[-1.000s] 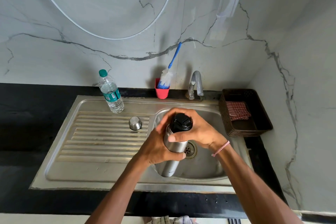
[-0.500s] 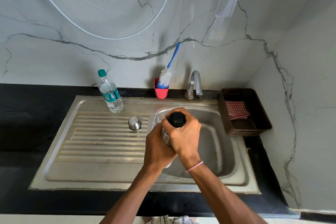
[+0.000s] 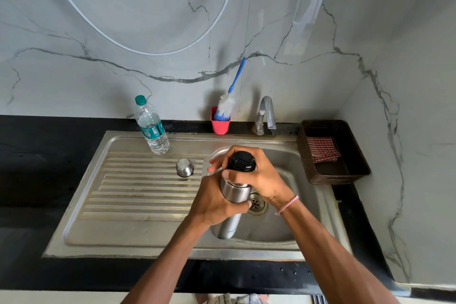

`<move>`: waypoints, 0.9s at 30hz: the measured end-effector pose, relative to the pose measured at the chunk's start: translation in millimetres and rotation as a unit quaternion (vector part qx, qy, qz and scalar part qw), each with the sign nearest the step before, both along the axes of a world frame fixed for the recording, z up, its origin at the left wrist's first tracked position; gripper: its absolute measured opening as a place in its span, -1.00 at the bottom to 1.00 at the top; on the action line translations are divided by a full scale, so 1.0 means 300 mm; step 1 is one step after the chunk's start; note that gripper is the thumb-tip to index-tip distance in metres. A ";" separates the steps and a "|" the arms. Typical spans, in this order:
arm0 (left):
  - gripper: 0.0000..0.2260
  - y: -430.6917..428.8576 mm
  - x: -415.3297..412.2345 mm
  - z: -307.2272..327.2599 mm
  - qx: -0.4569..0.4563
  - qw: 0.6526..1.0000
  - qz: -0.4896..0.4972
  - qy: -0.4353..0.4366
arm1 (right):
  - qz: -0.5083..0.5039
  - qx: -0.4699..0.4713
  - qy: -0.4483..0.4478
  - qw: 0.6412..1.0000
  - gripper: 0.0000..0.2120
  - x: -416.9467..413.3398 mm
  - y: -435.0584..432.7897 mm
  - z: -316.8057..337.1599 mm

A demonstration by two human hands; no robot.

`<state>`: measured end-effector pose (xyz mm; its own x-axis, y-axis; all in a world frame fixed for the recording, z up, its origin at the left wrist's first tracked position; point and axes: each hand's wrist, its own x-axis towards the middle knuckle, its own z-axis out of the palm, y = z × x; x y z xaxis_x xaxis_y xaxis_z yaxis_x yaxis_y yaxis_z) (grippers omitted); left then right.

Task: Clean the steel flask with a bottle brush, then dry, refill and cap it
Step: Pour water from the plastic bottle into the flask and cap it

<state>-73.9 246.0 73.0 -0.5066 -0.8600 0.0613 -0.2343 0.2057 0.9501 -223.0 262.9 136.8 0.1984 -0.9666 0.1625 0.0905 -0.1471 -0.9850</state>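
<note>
I hold the steel flask upright over the sink basin. My left hand wraps its body. My right hand grips the black cap on its top. A blue-handled bottle brush stands head-down in a red cup at the back of the sink. A small steel cup lid rests upside down on the ribbed drainboard. A plastic water bottle with a green cap stands at the drainboard's back edge.
The tap stands behind the basin. A dark woven basket with a red checked cloth sits on the black counter at the right. A marble wall rises behind and to the right. The drain shows beside the flask.
My right hand has turned on the black cap, wrist swinging from in front of the flask back to its right. The flask stays over the basin in my left hand.
</note>
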 end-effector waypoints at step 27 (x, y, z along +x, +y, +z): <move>-0.62 -0.024 0.282 -0.112 0.085 0.943 0.290 -0.138 | -0.217 0.136 0.022 0.966 -0.70 0.167 -0.194 -0.194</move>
